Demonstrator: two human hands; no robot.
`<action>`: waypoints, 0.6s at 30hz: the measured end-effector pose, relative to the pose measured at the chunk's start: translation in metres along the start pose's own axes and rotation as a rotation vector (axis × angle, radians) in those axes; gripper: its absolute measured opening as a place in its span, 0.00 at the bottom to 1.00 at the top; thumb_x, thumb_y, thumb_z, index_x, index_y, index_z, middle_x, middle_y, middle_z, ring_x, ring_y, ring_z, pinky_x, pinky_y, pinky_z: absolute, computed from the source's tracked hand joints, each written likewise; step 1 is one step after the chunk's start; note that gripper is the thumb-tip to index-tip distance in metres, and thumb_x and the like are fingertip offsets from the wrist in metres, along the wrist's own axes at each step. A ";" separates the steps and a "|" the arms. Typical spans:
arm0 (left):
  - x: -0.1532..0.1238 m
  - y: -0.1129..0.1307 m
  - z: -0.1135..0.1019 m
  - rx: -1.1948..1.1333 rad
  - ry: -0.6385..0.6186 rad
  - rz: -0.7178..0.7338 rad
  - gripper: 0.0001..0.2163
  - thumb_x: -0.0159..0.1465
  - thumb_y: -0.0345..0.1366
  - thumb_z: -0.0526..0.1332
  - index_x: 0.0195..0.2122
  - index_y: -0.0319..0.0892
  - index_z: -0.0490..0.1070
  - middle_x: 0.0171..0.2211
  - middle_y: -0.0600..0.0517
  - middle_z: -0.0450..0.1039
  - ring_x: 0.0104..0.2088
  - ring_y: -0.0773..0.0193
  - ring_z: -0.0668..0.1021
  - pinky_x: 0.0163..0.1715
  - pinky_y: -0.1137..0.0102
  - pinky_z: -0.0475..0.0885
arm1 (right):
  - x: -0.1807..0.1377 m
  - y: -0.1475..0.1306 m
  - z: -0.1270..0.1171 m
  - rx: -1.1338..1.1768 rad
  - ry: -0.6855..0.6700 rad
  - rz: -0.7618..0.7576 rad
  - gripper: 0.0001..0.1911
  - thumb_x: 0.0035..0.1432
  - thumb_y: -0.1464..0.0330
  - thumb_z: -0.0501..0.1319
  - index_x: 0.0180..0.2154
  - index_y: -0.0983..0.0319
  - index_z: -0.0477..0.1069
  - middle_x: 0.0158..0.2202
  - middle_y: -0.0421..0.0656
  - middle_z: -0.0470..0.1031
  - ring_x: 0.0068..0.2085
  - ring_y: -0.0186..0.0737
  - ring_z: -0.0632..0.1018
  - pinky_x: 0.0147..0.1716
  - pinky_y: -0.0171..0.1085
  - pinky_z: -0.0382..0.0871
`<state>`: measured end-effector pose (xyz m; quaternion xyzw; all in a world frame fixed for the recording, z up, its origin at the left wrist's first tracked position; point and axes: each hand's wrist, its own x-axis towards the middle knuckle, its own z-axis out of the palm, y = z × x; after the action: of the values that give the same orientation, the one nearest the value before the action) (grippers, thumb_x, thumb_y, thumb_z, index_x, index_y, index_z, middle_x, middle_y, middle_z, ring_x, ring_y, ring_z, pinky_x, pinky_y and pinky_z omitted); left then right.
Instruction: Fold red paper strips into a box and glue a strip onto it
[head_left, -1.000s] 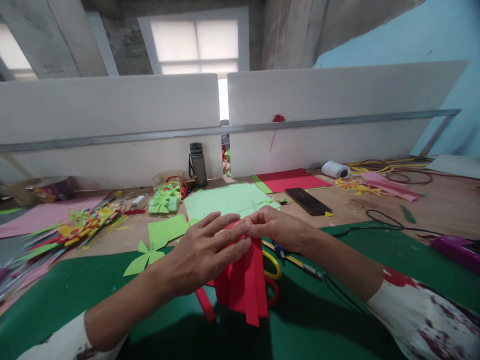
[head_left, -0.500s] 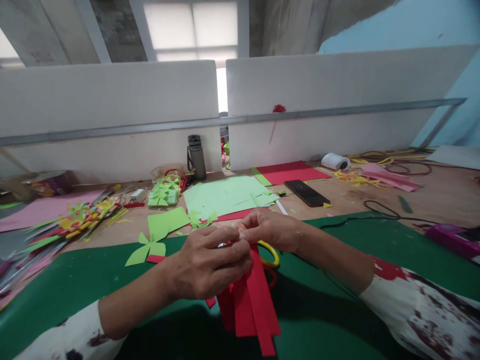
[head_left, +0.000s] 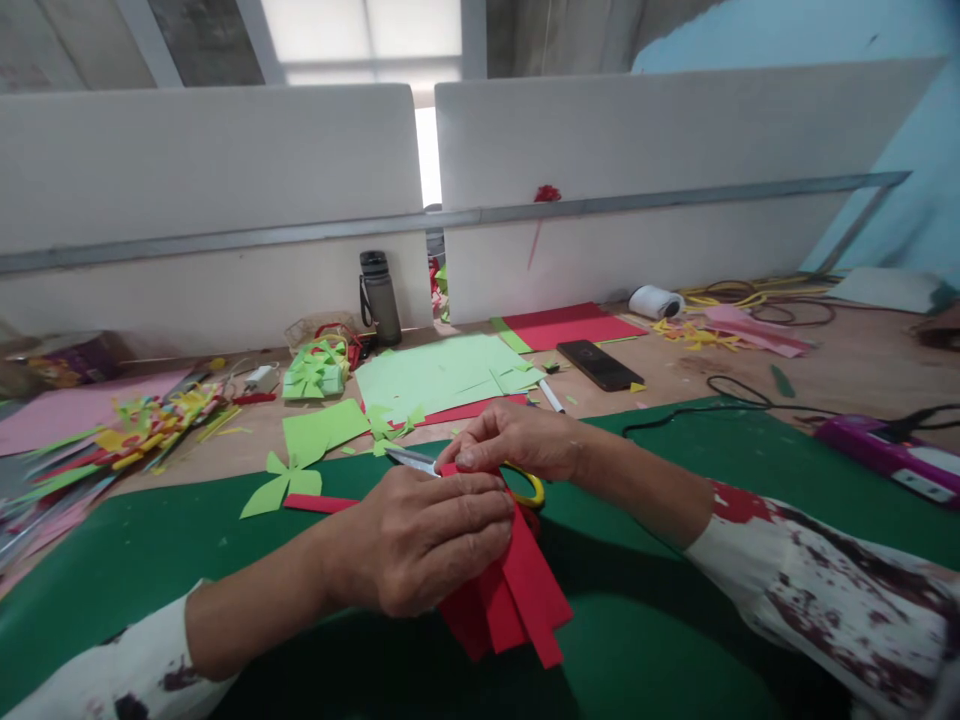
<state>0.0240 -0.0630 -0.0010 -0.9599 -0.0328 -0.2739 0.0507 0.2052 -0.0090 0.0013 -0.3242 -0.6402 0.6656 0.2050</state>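
Observation:
My left hand (head_left: 424, 540) is closed round a bundle of red paper strips (head_left: 517, 600), whose lower ends fan out below the hand over the green mat (head_left: 150, 580). My right hand (head_left: 517, 445) pinches the top of the same bundle with thumb and fingers. Yellow-handled scissors (head_left: 529, 488) lie on the mat just under the right hand, their blades (head_left: 409, 460) pointing left. One loose red strip (head_left: 319, 503) lies on the mat left of my hands.
Light green sheets (head_left: 442, 372) and green cut-outs (head_left: 289, 487) lie behind the mat. A phone (head_left: 600, 364), a red sheet (head_left: 570, 325), a grey bottle (head_left: 377, 297), a tape roll (head_left: 654, 301) and cables sit further back. Coloured scraps (head_left: 142, 430) are piled left; a purple device (head_left: 885, 452) is right.
The left hand went from fingers spread over the red strips to closed round them. Both hands and the bundle came nearer and lower, and the strips now fan out to the right.

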 end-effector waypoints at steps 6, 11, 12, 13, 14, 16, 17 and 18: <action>0.007 0.003 0.002 -0.047 0.100 0.079 0.12 0.67 0.27 0.47 0.42 0.29 0.69 0.41 0.36 0.76 0.51 0.53 0.73 0.43 0.65 0.73 | 0.002 0.003 -0.001 -0.002 0.018 -0.007 0.09 0.41 0.67 0.66 0.17 0.64 0.70 0.21 0.40 0.69 0.31 0.35 0.71 0.33 0.34 0.64; 0.012 0.007 0.002 -0.088 0.023 0.050 0.13 0.67 0.27 0.46 0.40 0.30 0.71 0.41 0.37 0.76 0.50 0.54 0.74 0.45 0.66 0.72 | 0.004 0.005 0.000 -0.033 0.080 -0.012 0.08 0.41 0.67 0.66 0.19 0.65 0.71 0.22 0.40 0.72 0.26 0.32 0.70 0.30 0.34 0.65; 0.012 0.007 0.002 -0.100 0.023 0.040 0.13 0.67 0.27 0.47 0.40 0.31 0.71 0.41 0.38 0.76 0.50 0.55 0.74 0.46 0.66 0.72 | 0.005 0.005 0.001 -0.046 0.098 -0.016 0.08 0.42 0.67 0.66 0.19 0.65 0.71 0.22 0.40 0.71 0.25 0.31 0.69 0.28 0.34 0.64; 0.011 0.006 0.003 -0.120 0.038 0.028 0.12 0.67 0.28 0.48 0.40 0.31 0.71 0.42 0.38 0.76 0.50 0.56 0.74 0.47 0.66 0.72 | 0.005 0.006 0.001 -0.063 0.122 -0.026 0.09 0.42 0.66 0.65 0.19 0.65 0.71 0.21 0.40 0.72 0.24 0.32 0.69 0.27 0.34 0.64; 0.009 0.005 0.004 -0.143 0.065 0.005 0.11 0.66 0.28 0.50 0.41 0.31 0.71 0.42 0.38 0.76 0.49 0.56 0.74 0.47 0.67 0.72 | 0.005 0.005 0.002 -0.083 0.155 -0.043 0.09 0.44 0.66 0.65 0.19 0.65 0.71 0.21 0.41 0.72 0.24 0.32 0.69 0.27 0.34 0.65; 0.006 0.002 0.004 -0.188 0.175 -0.081 0.09 0.64 0.27 0.54 0.42 0.32 0.71 0.42 0.39 0.76 0.47 0.58 0.76 0.47 0.68 0.72 | 0.003 0.003 0.002 -0.131 0.255 -0.111 0.09 0.48 0.65 0.64 0.23 0.65 0.72 0.25 0.42 0.74 0.27 0.34 0.71 0.29 0.35 0.66; 0.005 -0.001 0.003 -0.202 0.251 -0.151 0.08 0.63 0.26 0.55 0.41 0.32 0.72 0.41 0.39 0.77 0.46 0.59 0.77 0.46 0.70 0.72 | 0.001 0.000 0.002 -0.152 0.314 -0.158 0.09 0.50 0.64 0.63 0.26 0.64 0.72 0.28 0.43 0.75 0.30 0.35 0.73 0.32 0.36 0.66; 0.004 -0.003 0.001 -0.208 0.332 -0.246 0.08 0.62 0.25 0.56 0.40 0.33 0.73 0.40 0.41 0.78 0.44 0.61 0.78 0.45 0.72 0.73 | -0.002 -0.003 0.002 -0.188 0.384 -0.221 0.08 0.52 0.64 0.61 0.29 0.63 0.72 0.32 0.43 0.75 0.33 0.36 0.73 0.35 0.36 0.66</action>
<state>0.0280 -0.0597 0.0007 -0.8904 -0.1125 -0.4342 -0.0775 0.2043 -0.0113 0.0048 -0.3904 -0.6804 0.5026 0.3634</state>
